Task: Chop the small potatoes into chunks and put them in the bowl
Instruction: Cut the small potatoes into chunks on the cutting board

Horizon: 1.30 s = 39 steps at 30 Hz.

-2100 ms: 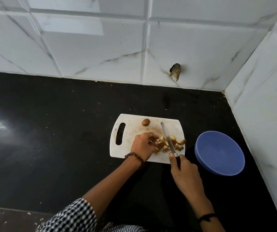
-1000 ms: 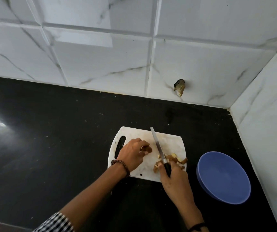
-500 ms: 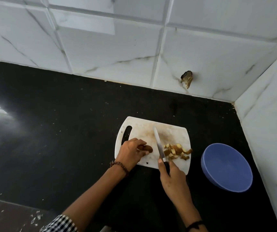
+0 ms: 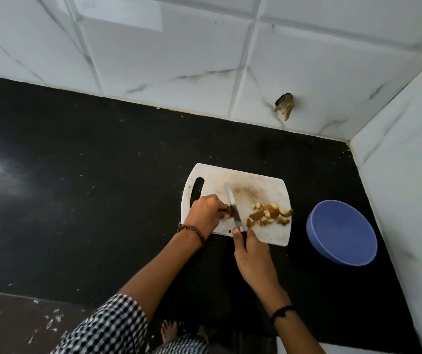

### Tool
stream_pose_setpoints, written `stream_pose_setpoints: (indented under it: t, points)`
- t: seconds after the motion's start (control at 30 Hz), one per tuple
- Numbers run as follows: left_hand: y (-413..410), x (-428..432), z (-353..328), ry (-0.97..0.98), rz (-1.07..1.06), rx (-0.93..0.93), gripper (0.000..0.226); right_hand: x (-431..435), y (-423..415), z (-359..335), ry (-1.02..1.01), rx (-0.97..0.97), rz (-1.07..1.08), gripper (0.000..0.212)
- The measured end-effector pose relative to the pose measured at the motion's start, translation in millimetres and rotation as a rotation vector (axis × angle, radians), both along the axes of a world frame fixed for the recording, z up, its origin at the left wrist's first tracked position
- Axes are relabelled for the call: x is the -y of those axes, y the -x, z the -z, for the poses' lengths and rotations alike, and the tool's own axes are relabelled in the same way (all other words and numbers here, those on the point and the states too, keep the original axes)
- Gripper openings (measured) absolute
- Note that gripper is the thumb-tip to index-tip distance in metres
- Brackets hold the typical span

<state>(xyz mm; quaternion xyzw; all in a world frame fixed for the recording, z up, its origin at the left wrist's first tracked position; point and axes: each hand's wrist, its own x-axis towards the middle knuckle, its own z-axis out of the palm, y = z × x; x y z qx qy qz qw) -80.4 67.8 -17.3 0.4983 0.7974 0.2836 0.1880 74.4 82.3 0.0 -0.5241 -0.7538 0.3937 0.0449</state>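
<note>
Black surface [image 4: 97, 180], white marble-look tiled wall [image 4: 179, 60] behind and along the right edge of the frame. A chipped spot in the tile [image 4: 284, 105] sits above the work area.

White cutting board [image 4: 258, 183], right of centre in the frame, handle slot at its left end. Brownish staining across its middle.

Left hand [image 4: 204, 213] rests on the lower left part of the board, fingers curled down and pinching a small brown potato [image 4: 227, 210]. Only the potato's right end shows past the fingertips. Bead bracelet [image 4: 192, 229] on that wrist; checked sleeve [image 4: 110, 325] further down the arm, at the bottom of the frame.

Right hand [image 4: 253, 256] comes in from the lower centre, wrapped around the handle of a knife [image 4: 232, 204] at the board's near edge. The blade runs up and slightly left across the board, lying right against the exposed end of the potato, just to the right of the left hand's fingertips. Whether the edge has entered the potato cannot be told. Black band [image 4: 282, 311] on the right wrist.

Cut potato chunks [image 4: 268, 216] lie in a loose pile on the right part of the board, right of the blade, apart from both hands; a few sit at the board's right edge.

Blue bowl [image 4: 342, 233] stands on the surface just to the right of the board, nothing visible inside.
</note>
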Motion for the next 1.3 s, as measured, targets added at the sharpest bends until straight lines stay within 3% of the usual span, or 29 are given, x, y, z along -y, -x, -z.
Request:
stream_pose_setpoints:
  t: [0.27,0.53,0.9,1.3]
  points:
    - [3.1,-3.8,7.4,0.029,0.022,-0.007,0.016,8.1,5.2,2.2,0.006,0.111,0.022,0.043]
    - [6.5,-8.1,8.4,0.058,0.062,0.008,0.015,15.8,21.4,1.6,-0.089,0.311,-0.027,0.032]
    - [6.2,-4.9,6.9,0.034,0.045,0.046,0.013,8.1,36.4,-3.1,-0.017,0.38,-0.049,0.035]
    - [6.8,-11.1,11.1,0.081,0.023,0.027,0.016,40.1,-1.5,-12.3,0.016,0.445,-0.054,0.03]
